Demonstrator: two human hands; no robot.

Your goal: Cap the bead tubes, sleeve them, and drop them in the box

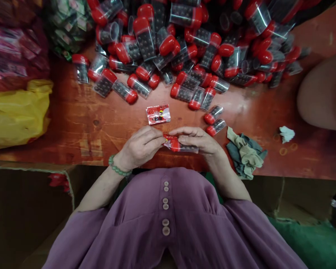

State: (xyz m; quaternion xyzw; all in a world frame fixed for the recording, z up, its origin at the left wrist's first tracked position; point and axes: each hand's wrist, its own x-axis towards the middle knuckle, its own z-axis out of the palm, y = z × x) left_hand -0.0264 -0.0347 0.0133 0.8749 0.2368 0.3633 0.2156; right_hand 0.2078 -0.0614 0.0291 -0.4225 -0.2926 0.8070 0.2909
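Note:
Just in front of my body, my left hand pinches the left end of a red printed packet. My right hand is closed round a clear tube with a red cap, which lies against the packet's right side. Part of the tube is hidden by my right fingers. A small stack of red printed cards lies on the table just beyond my hands. Two red-capped tubes with dark beads rest to the right, near my right fingers.
A large heap of red-capped tubes covers the far side of the red table. Yellow and pink bags stand at left. On the right are a crumpled cloth, rubber bands, white scrap and a pale tub.

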